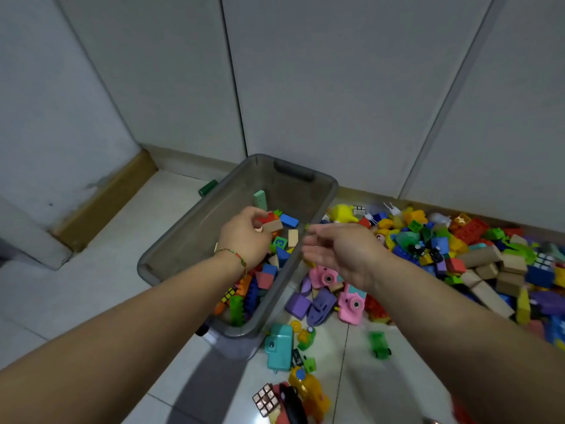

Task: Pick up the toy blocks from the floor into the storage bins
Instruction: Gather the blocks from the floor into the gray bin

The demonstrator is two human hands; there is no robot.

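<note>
A grey storage bin (189,237) stands on the tiled floor in the corner, partly filled with coloured blocks (282,243). My left hand (244,237) hovers over the bin and grips a red block and a tan wooden block (272,225). My right hand (339,252) is above the bin's right rim with fingers straight and nothing in it. A big heap of mixed plastic and wooden blocks (458,249) covers the floor to the right of the bin.
Pink toy cameras (351,304) and purple pieces (318,304) lie by the bin's right side. A teal toy camera (279,347), a green toy car (379,345) and a puzzle cube (266,399) lie nearer me. A green cylinder (208,188) sits behind the bin. White cabinet doors (336,87) rise behind.
</note>
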